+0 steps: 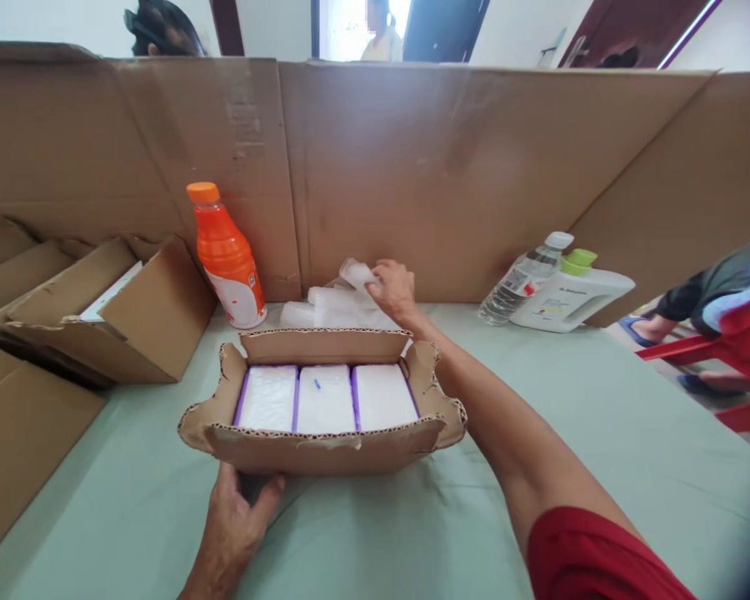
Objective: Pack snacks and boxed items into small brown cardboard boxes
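An open cardboard box [325, 446] sits on the pale green table [600, 433], holding three white packs with purple edges [325, 398] side by side. My left hand [234, 521] grips the box's near left bottom corner. My right hand [392, 290] reaches past the box to a pile of white plastic-wrapped packs [331, 308] against the cardboard wall, and its fingers close on the topmost pack [356, 273].
An orange drink bottle [228, 258] stands left of the pile. Open cardboard boxes [100, 308] lie at the left. A clear water bottle [525, 279] and a white jug with a green cap [568, 296] lie at right. A cardboard partition [450, 167] walls the back. A person sits on a red chair [725, 333] at far right.
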The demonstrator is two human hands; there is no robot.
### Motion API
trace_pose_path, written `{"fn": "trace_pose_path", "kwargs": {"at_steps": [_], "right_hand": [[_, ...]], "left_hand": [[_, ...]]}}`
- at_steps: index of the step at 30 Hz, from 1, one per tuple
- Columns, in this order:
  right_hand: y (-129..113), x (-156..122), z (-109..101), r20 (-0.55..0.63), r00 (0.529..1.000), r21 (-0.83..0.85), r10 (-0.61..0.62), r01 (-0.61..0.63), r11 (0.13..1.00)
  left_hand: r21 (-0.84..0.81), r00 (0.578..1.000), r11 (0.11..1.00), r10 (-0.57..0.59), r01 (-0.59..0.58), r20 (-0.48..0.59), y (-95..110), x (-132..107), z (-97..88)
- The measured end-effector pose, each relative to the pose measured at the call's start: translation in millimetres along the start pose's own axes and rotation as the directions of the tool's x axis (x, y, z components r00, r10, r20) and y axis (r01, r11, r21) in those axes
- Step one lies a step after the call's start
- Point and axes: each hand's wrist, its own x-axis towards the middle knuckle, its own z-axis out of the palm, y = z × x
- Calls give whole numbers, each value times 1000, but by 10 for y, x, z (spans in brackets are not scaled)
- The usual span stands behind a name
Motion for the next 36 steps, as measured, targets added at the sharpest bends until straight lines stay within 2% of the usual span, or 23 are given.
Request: {"fn": "trace_pose_path", "kwargs": {"at_steps": [3,5,7,10,12,14,16,17,18,20,22,24,26,29,31,32,34,36], "right_hand": [[238,-446,-451,-194,980,-10,-51,50,999],[447,-982,-797,-276,955,-27,-108,105,994],[610,-1639,-1053,-288,951,-75,-110,92,993],[614,-2633,-1168,-191,978,-106,-88,69,992],[411,-3171,-1125,-45,993,-44,-108,106,993],[104,-3542,-1089,126,972,107,-200,187,977],[-176,-3737,-1117,216,934,277,-284,220,935],[-267,-3783,-1156,219,935,337,-280,196,921],[-317,-3806,-1205,206,951,376,-231,141,916],[-303,-3828,-1302,158,987,398,-34,-32,917],[-215,-3869,-1354,118,984,391,130,-167,905],[-161,-3952,-1338,114,979,374,170,-201,905],[-208,-4072,-1276,123,986,351,115,-152,924],[-466,-4284,-1207,132,990,334,-38,-9,942],[-679,-4415,-1236,183,969,396,-164,80,915],[-765,-4466,-1274,222,948,454,-229,108,884],[-849,-4517,-1362,275,906,561,-321,121,819],[-792,-4483,-1412,279,923,551,-266,73,831]], "left_hand": [[-8,1000,1000,29,-29,8,81,22,-20],[-28,998,999,48,-47,35,120,47,-45],[-64,996,996,65,-61,67,160,77,-66],[-90,995,994,65,-58,78,257,109,-84],[-101,996,994,57,-49,74,344,91,-101],[-110,996,992,62,-54,70,421,11,-138],[-88,997,994,75,-72,29,466,-151,-208],[-60,997,995,80,-80,1,476,-263,-257],[-24,996,996,85,-85,-27,478,-392,-316],[74,995,993,91,-88,-39,474,-685,-444],[172,994,979,104,-107,26,472,-986,-550],[236,980,954,161,-184,115,484,-1246,-597],[245,939,917,264,-315,220,513,-1435,-580],[162,827,856,398,-490,398,578,-1578,-499],[83,761,848,420,-523,495,617,-1607,-460],[55,741,855,414,-516,529,630,-1612,-453],[33,730,878,375,-477,571,636,-1616,-457],[57,748,899,325,-434,578,616,-1627,-469]]}}
